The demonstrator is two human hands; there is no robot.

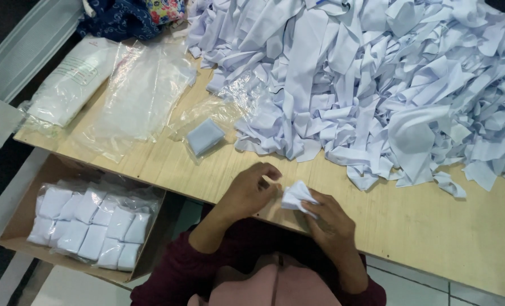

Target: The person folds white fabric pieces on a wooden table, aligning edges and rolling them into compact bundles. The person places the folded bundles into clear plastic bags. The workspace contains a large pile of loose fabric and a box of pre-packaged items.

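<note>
My right hand (331, 222) pinches a small folded piece of white cloth (296, 196) at the near edge of the wooden table (433, 226). My left hand (252, 190) is beside it, fingers curled, touching the cloth's left edge. A large heap of white cloth strips (377, 79) covers the far right half of the table. One folded cloth sealed in a clear bag (205, 136) lies to the left of the heap.
Empty clear plastic bags (142, 96) and a full white packet (71, 82) lie at the table's left end. A cardboard box (150, 249) below the table's left edge holds several bagged folded cloths (88, 226). Dark patterned fabric (122, 20) sits at the far left corner.
</note>
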